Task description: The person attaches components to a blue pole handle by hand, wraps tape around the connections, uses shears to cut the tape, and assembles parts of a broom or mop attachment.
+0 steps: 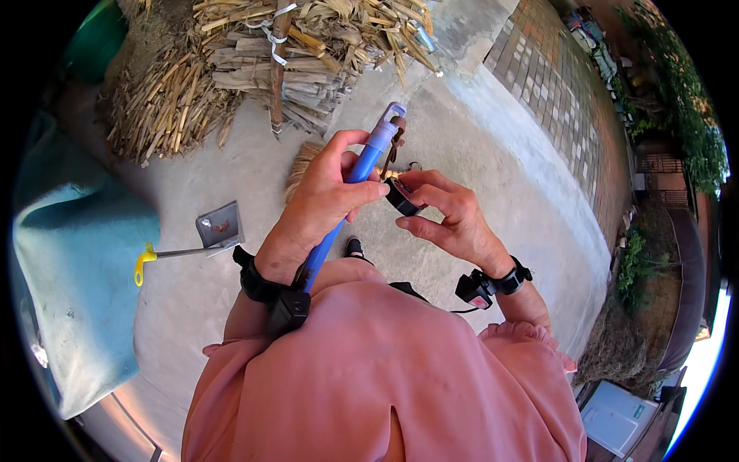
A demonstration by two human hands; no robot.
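Observation:
A blue pole [325, 245] with a pale purple hanging loop at its upper end slants up in front of me; its lower end is hidden behind my wrist and clothing. My left hand [327, 181] is closed around it below the loop, thumb stretched toward my right hand. A brown strap [395, 144] hangs from the loop. In the fingers of my right hand [454, 214] is a roll of black tape [401, 197], held close beside the pole. The left thumb tip reaches the roll's edge. Both wrists wear black bands with small devices.
A long-handled dustpan [221, 224] with a yellow grip lies on the concrete to the left. Bundled dry stalks [165, 108] are heaped at the far left, near a straw broom head [301, 165]. A teal cover [85, 262] drapes along the left. Brick paving [550, 100] runs at the right.

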